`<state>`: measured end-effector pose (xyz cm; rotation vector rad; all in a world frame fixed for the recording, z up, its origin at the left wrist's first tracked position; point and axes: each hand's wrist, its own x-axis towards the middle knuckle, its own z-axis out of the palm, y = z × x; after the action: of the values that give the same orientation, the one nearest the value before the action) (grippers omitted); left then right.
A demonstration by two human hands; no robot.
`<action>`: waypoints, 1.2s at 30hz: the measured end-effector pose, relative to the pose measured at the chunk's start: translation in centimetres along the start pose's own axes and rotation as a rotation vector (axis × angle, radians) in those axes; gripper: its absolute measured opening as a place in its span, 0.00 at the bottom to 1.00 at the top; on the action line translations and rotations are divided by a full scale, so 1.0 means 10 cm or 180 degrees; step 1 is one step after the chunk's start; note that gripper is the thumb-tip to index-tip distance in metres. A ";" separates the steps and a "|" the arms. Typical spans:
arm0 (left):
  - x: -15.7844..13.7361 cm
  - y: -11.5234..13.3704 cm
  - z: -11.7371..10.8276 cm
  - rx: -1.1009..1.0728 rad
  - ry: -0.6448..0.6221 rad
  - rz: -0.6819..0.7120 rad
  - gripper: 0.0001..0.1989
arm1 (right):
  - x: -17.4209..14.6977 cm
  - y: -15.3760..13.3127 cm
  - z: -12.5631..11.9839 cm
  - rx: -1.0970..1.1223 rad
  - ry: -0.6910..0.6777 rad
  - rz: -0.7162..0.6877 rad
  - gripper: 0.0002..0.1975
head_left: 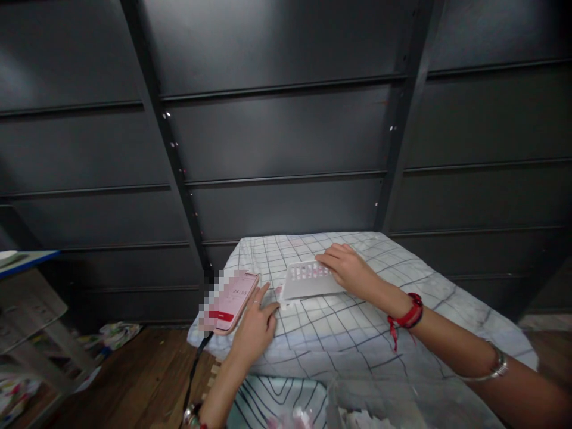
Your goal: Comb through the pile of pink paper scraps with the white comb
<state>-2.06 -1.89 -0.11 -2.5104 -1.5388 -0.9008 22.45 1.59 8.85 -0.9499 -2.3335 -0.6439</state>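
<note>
Now right hand (pixel 351 271) pinching white slotted tray (pixel 310 288); left hand (pixel 255 326) loosely spread beside phone (pixel 236 298).

Head camera: our single view looks forward and down from the person's head.
Dark grey panelled wall with upright posts (pixel 281 137): we face it, and it fills the upper half.
White grid-patterned cloth (pixel 313 339): we see its top at a slant, below the middle.
Clear plastic box (pixel 379 390): nearest to us, cut off by the bottom edge.
Bare left hand (pixel 257 325) and bare right hand (pixel 346 268): farther out than the box, both in our view.
Brown wooden floor (pixel 143 369): we catch it at lower left.
</note>
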 end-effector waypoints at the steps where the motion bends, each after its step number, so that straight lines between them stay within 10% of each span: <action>1: 0.00 0.00 0.00 0.0003 0.0008 0.0000 0.17 | 0.01 -0.03 0.00 0.0024 -0.0002 -0.0037 0.14; 36: -0.01 -0.10 0.10 0.0093 0.0355 -0.0166 0.19 | -0.10 0.13 0.15 0.0174 0.0025 0.0060 0.14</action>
<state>-2.52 -1.15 -1.24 -2.3670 -1.5777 -0.9991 23.57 2.82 7.34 -0.9422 -2.3204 -0.5723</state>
